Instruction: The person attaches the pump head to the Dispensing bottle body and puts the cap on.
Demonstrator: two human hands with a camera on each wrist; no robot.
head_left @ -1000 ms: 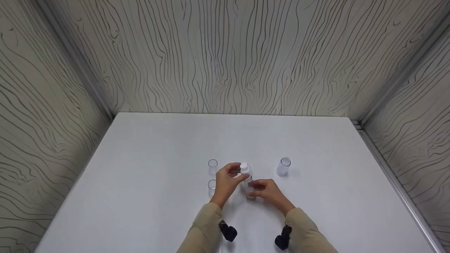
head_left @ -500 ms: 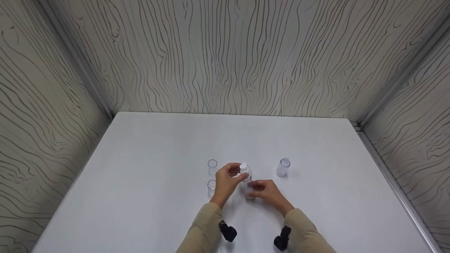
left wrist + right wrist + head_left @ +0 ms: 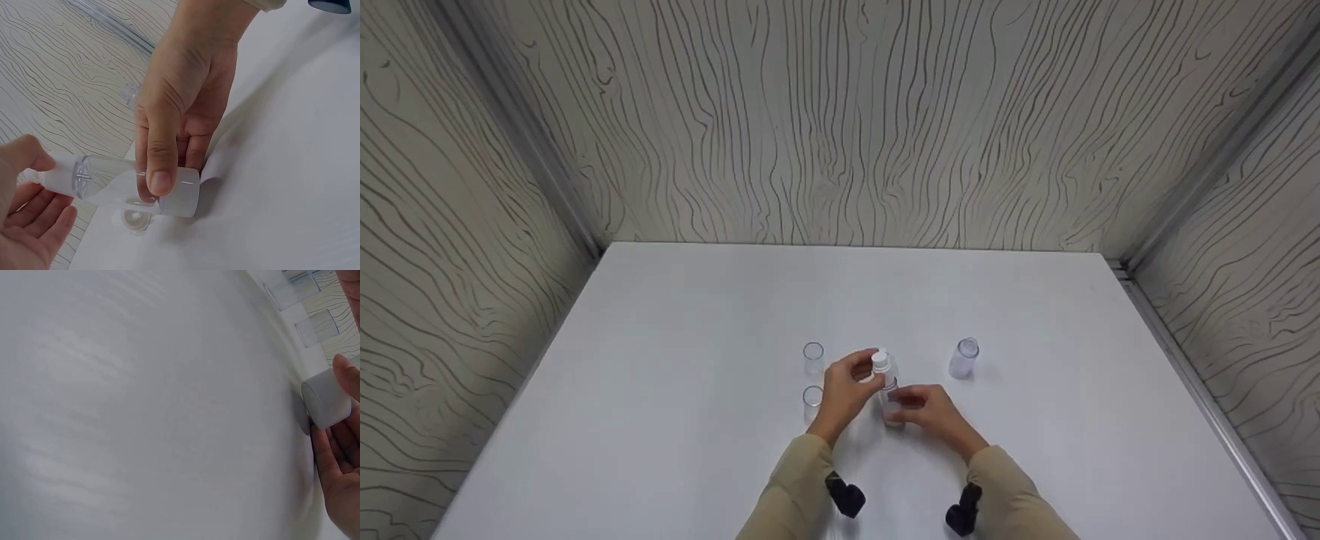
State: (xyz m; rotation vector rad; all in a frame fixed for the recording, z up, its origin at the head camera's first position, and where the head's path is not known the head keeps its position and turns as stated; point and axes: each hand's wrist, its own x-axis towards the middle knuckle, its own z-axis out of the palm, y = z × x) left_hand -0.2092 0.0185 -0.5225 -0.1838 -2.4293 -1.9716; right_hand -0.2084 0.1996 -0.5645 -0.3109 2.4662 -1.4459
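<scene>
A clear bottle (image 3: pixel 107 175) with a white collar and a small white top (image 3: pixel 880 360) stands upright between my hands in the head view. My left hand (image 3: pixel 844 386) grips the white collar with thumb and fingers. Lower down, my right hand (image 3: pixel 936 412) pinches the bottle near its frosted base (image 3: pixel 183 191), thumb on one side and fingers on the other. The right wrist view shows that base (image 3: pixel 326 399) close to the table. Two clear open-rimmed cylinders, a far one (image 3: pixel 813 361) and a near one (image 3: pixel 811 403), stand left of my left hand.
Right of my hands stands another clear bottle (image 3: pixel 962 361) without a white top. A small round white piece (image 3: pixel 135 220) shows beside the held bottle in the left wrist view. Wood-grain panels (image 3: pixel 840 120) rise behind and beside the white table (image 3: pixel 660 360).
My left thumb and fingers have shifted slightly on the white collar. The right hand and the bottle hold nearly the same place.
</scene>
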